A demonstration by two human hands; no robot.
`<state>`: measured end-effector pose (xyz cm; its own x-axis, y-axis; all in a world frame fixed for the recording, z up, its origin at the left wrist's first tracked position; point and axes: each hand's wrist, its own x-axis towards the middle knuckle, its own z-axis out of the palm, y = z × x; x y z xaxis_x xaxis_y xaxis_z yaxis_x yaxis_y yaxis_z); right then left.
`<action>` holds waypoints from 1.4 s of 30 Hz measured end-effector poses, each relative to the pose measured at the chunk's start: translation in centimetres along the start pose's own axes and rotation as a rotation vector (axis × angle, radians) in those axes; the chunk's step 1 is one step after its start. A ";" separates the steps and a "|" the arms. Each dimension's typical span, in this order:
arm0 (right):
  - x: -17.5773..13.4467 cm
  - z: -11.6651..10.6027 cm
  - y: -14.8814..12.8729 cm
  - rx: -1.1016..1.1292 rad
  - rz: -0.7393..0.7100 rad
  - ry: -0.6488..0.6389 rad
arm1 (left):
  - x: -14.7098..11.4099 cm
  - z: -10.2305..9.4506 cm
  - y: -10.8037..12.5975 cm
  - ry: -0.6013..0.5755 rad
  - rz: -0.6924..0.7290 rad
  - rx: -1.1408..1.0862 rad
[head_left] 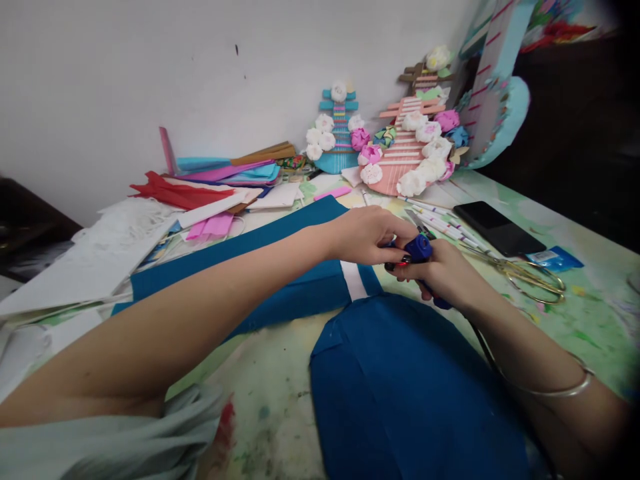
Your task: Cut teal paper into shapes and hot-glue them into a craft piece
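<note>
My right hand (447,273) is wrapped around a blue glue gun (419,248) with a small red light and a dark cord running down along my forearm. My left hand (373,235) reaches across, its fingers closed at the gun's near part; its fingertips are partly hidden. Under my hands lies a long strip of dark blue paper (280,290) with a white band (354,280) near its right end. A large rounded dark blue piece (400,380) lies closest to me, its upper edge beside the white band.
Gold-handled scissors (537,280), a black phone (500,228) and several white pens (445,223) lie at right. Flower-decorated blue (340,150) and pink (395,170) instrument models lean on the wall. Folded coloured paper (230,173) and white sheets (100,253) are at left.
</note>
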<state>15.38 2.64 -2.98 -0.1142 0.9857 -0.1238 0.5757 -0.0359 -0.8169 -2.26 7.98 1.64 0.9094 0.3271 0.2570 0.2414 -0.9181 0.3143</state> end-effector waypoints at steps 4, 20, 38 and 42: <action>0.1 -0.1 0.1 -0.029 0.004 -0.011 | -0.1 0.2 0.0 -0.013 -0.010 -0.018; -2.5 -2.0 -1.5 -0.234 0.074 -0.207 | -1.2 0.9 2.4 0.027 0.039 -0.162; -1.6 -1.3 -1.3 -0.216 0.075 -0.084 | -0.7 1.5 0.7 0.041 0.094 -0.248; -1.2 -0.8 -1.3 -0.152 0.058 -0.022 | -0.1 1.3 0.0 0.029 0.099 -0.244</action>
<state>15.41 1.66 -1.37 -0.0940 0.9789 -0.1817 0.6973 -0.0655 -0.7138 -1.94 7.70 0.46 0.9136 0.2480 0.3222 0.0598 -0.8658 0.4968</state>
